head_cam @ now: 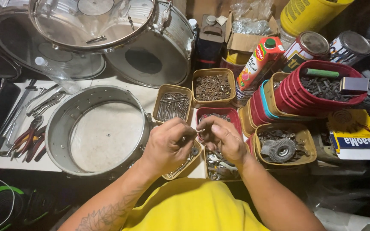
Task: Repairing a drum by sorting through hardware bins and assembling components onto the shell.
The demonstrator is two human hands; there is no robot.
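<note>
A: What were the hands doing at that point?

B: Both were raised over the trays in front of the person. The left hand (166, 144) and the right hand (222, 137) met fingertip to fingertip, pinched together on a small metal part (199, 130), likely a screw or thin bolt. It was too small to name with certainty.

A: So both were closed on it?

B: The right fingers clearly pinched one end. The left fingers were curled tight at the other end, and something dark, maybe a washer or nut (195, 150), showed just under the left hand. I could not tell whether the left hand held that as well.

A: Where was the part relative to the trays?

B: It hung above the red tray (230, 114), beside the tan tray of nails (172, 105), with the rusty-screw tray (212, 87) behind.

A: And the drum?

B: The bare metal shell (100, 130) lay flat on the table (142, 92) just left of the hands, touching neither. Pliers (30, 137) lay further left, untouched.

A: How far along did the work look?

B: Early, I judged. The shell showed no head and no hoop, and I could make out no hardware fitted along its near edge. The hands were only preparing one fastener; nothing had gone to the shell yet. Fitting appeared to remain ahead.
</note>
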